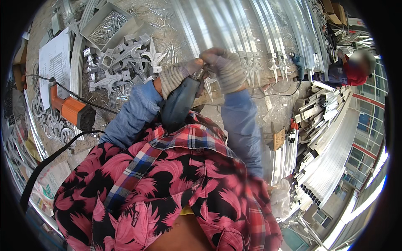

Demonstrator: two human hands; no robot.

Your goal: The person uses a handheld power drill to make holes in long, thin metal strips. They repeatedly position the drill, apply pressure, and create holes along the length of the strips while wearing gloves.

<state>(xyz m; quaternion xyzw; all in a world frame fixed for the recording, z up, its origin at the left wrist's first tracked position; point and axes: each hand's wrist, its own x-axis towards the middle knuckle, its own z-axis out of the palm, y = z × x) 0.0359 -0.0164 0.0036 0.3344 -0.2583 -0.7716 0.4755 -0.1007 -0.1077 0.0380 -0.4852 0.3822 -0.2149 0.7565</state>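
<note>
- Holding the power tool (180, 102) in front of the shirt, between the two forearms; its rear end lies against or just beside the cloth, nose pointing away from the body.
- Power tool, appearance: smooth, rounded, dark blue-grey housing, broad at the rear and tapering to a metallic chuck (197, 75); the tip is hidden by fingers.
- Left hand (178, 77): in a pale grey knit glove, closed about the chuck end.
- Right hand (224, 69): in a similar glove, fingers bent inward at the chuck tip; whether it grips the chuck or a small part cannot be told.
- Floor, left of the hands: grey cast-metal pieces (119, 62), piled beside the lower edge of an open box (118, 35) of slender fasteners.
- Floor, farther left: an orange-bodied tool (71, 108).
- Floor, beyond the right hand: long silvery profiles (234, 25) with spear-shaped ends (255, 69).
</note>
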